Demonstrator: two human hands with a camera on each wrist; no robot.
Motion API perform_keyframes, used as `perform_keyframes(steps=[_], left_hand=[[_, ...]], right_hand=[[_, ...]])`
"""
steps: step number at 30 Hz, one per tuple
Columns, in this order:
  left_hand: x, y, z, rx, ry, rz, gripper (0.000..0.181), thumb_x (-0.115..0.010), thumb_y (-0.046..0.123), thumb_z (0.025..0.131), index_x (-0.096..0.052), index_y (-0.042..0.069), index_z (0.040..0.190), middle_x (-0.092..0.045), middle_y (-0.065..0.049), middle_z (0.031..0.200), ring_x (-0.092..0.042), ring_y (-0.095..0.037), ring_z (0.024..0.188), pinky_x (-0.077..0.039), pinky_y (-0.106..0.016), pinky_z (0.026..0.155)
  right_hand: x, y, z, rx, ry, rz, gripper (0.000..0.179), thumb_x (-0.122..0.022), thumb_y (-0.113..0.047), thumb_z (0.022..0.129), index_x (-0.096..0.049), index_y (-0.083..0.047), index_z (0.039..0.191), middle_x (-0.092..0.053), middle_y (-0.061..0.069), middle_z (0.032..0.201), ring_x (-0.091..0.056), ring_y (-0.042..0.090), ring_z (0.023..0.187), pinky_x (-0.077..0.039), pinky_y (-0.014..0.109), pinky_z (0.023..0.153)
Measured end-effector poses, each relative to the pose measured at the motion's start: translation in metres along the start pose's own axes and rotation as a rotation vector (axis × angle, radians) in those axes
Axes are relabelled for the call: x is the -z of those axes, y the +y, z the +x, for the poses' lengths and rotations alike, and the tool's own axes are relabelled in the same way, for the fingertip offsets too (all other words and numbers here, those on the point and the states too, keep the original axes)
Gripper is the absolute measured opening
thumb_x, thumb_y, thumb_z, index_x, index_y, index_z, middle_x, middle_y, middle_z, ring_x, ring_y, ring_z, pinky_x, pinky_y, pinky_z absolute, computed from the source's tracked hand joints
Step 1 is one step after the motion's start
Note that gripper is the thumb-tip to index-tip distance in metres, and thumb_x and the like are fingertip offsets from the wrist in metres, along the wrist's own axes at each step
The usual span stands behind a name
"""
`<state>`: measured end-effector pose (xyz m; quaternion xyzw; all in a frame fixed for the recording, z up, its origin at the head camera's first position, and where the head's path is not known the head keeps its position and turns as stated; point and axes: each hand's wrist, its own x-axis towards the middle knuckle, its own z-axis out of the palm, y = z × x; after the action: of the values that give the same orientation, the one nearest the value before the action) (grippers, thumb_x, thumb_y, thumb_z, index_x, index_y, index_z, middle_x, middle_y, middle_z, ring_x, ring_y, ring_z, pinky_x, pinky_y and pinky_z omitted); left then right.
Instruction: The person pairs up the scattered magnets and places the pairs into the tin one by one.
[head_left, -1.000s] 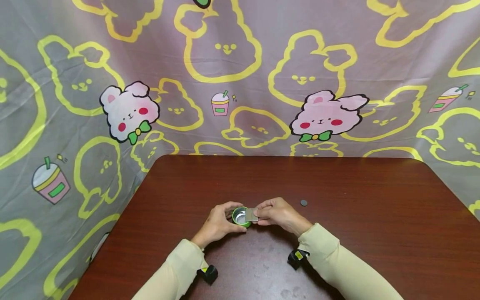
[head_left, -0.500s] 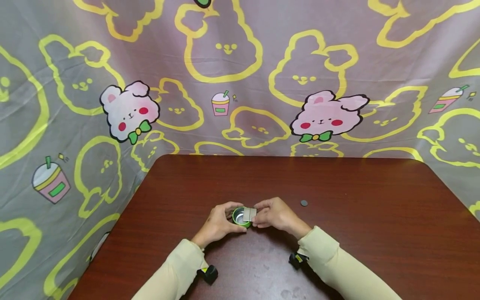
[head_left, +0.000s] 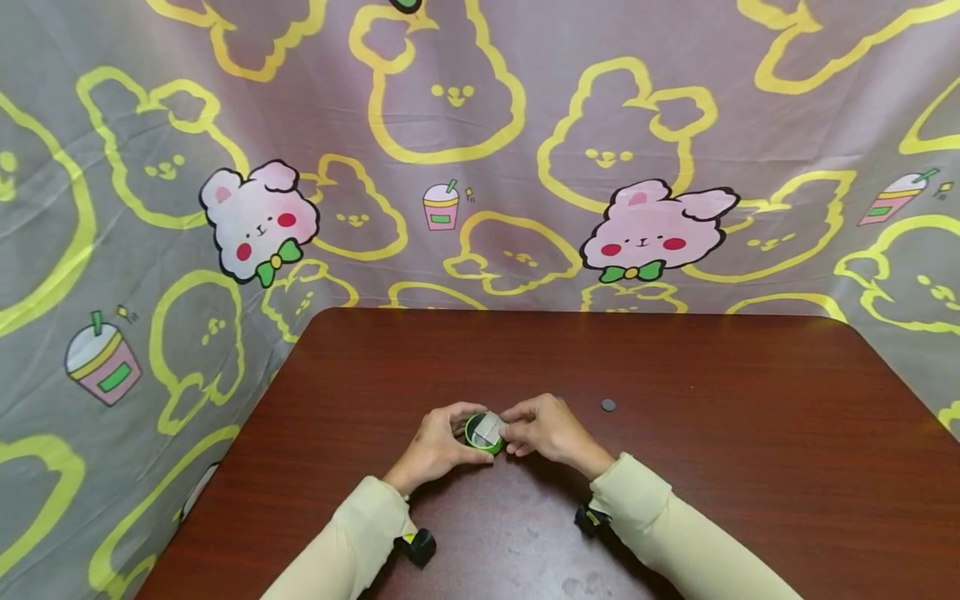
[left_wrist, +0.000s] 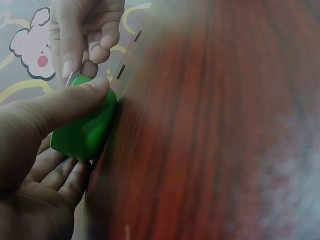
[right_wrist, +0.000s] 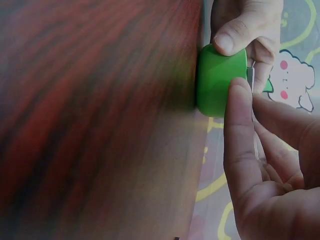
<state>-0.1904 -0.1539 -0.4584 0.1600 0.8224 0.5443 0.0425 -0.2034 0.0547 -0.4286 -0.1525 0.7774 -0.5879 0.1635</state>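
A small round green cup (head_left: 495,450) with a shiny silvery inside stands on the table. My left hand (head_left: 431,442) grips it from the left, thumb at the near side and fingers at the far side. In the left wrist view the thumb lies over the green wall (left_wrist: 82,132). My right hand (head_left: 547,429) pinches a flat, square, silver-grey piece (head_left: 489,427), tilted across the cup's mouth. From the right wrist view only the thin edge (right_wrist: 250,80) of that piece shows beside the cup; its exact kind cannot be told.
A small dark grey disc (head_left: 608,405) lies on the brown wooden table (head_left: 735,450), right of my right hand. Patterned cloth (head_left: 517,142) hangs behind the table and along its sides. Each wrist carries a black camera (head_left: 420,547).
My right hand has shifted slightly left, bringing the flat square piece farther over the cup's mouth and turning it askew. My left hand and the cup have stayed in place.
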Motion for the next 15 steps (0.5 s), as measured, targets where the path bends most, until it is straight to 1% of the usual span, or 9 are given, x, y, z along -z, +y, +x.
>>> perform_keyframes(steps=[4, 6, 10, 13, 15], left_hand=[[0.0, 0.0, 0.0, -0.012, 0.001, -0.003, 0.06, -0.092, -0.001, 0.065, -0.066, -0.002, 0.119, -0.07, -0.015, 0.113, -0.068, -0.026, 0.102, -0.055, -0.038, 0.088], [0.0, -0.001, 0.0, -0.014, 0.002, -0.001, 0.06, -0.092, -0.001, 0.065, -0.066, -0.002, 0.119, -0.07, -0.015, 0.113, -0.068, -0.026, 0.102, -0.055, -0.037, 0.088], [0.0, -0.001, 0.0, -0.01, 0.004, 0.003, 0.06, -0.093, 0.0, 0.064, -0.066, -0.001, 0.118, -0.071, -0.014, 0.112, -0.069, -0.025, 0.101, -0.055, -0.032, 0.084], [0.001, 0.0, 0.0, -0.008, 0.005, 0.007, 0.06, -0.093, -0.001, 0.064, -0.067, 0.001, 0.118, -0.072, -0.013, 0.112, -0.069, -0.023, 0.099, -0.054, -0.028, 0.082], [0.0, 0.0, 0.001, -0.008, 0.005, 0.01, 0.06, -0.092, -0.001, 0.064, -0.067, 0.001, 0.119, -0.072, -0.013, 0.112, -0.069, -0.023, 0.099, -0.054, -0.026, 0.081]], right_hand=[[-0.001, 0.0, 0.002, -0.001, 0.032, -0.038, 0.02, -0.071, 0.003, 0.088, -0.072, 0.011, 0.107, -0.073, 0.016, 0.077, -0.071, 0.023, 0.06, -0.059, 0.033, 0.058], [-0.002, 0.001, 0.002, 0.006, 0.04, -0.054, 0.019, -0.072, 0.003, 0.087, -0.072, 0.011, 0.105, -0.073, 0.015, 0.075, -0.07, 0.023, 0.059, -0.059, 0.033, 0.057], [-0.005, -0.001, 0.003, 0.032, 0.052, -0.086, 0.016, -0.073, 0.004, 0.086, -0.073, 0.011, 0.101, -0.072, 0.014, 0.073, -0.07, 0.023, 0.057, -0.058, 0.032, 0.054], [-0.008, -0.002, 0.002, 0.056, 0.04, -0.119, 0.01, -0.074, 0.003, 0.086, -0.075, 0.008, 0.095, -0.072, 0.012, 0.072, -0.068, 0.02, 0.055, -0.058, 0.031, 0.053], [-0.01, -0.004, 0.001, 0.08, 0.035, -0.161, 0.007, -0.074, 0.001, 0.087, -0.076, 0.005, 0.092, -0.071, 0.009, 0.07, -0.067, 0.017, 0.054, -0.057, 0.031, 0.052]])
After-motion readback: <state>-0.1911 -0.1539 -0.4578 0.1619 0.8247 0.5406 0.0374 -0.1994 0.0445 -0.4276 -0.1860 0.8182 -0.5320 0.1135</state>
